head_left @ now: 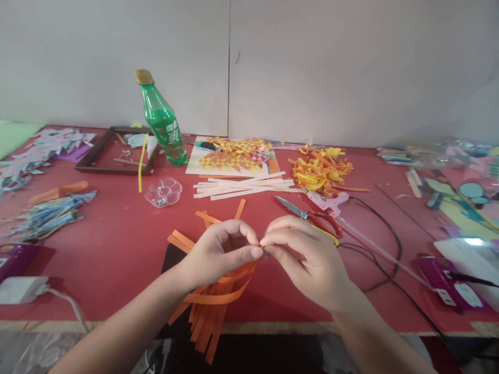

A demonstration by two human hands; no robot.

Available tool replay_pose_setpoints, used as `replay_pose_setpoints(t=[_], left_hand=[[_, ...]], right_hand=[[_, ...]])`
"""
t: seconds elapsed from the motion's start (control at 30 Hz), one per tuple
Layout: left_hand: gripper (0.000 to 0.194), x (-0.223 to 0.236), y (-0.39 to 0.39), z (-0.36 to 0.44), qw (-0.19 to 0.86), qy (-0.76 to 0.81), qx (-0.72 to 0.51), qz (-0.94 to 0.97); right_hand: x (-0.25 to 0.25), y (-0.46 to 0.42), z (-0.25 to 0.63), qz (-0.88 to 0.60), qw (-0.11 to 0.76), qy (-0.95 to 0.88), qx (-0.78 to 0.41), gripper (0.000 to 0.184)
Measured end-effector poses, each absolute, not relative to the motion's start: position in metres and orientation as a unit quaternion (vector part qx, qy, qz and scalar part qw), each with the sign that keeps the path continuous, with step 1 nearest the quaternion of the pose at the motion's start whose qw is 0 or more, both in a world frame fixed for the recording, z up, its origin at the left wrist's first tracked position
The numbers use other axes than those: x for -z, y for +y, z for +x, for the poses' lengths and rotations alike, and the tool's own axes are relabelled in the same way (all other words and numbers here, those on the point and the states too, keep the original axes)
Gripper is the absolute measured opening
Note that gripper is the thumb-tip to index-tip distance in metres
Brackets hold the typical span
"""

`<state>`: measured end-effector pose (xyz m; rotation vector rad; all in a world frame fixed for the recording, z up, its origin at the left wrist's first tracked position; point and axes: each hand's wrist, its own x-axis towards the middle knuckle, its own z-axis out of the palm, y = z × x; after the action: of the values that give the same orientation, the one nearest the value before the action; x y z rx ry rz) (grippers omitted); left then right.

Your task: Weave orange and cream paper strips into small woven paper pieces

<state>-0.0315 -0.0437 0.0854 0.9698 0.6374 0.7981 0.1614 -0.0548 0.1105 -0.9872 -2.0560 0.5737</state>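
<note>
My left hand point(222, 249) and my right hand point(307, 259) meet over the red table point(117, 244), fingertips pinched together on orange paper strips point(218, 296). The strips loop under my left hand and hang down past the table's front edge. More loose orange strips lie flat just behind my hands. Red-handled scissors point(312, 215) lie just beyond my right hand.
White paper strips point(241, 187), a woven orange-yellow mat point(234, 153), a scrap pile point(322, 169), a green bottle point(163, 122), a wooden frame point(97, 156), a clear flower-shaped dish point(163, 191), a glue gun point(331, 202) with black cables, purple boxes at both sides.
</note>
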Motion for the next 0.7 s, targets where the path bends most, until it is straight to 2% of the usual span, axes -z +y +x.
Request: replay_pose_setpoints(t=[0.27,0.7], left_hand=[[0.018,-0.0799,-0.0472,-0.0308,0.743,0.309,-0.365,0.468],[0.020,-0.0786,-0.0507,-0.0303,0.724,0.300,-0.394,0.480]], right_hand=[[-0.1093,-0.0543,0.1621,-0.391,0.378,-0.807,-0.231,0.014],[-0.1084,-0.0550,0.1611,-0.345,0.410,-0.828,-0.168,0.021]])
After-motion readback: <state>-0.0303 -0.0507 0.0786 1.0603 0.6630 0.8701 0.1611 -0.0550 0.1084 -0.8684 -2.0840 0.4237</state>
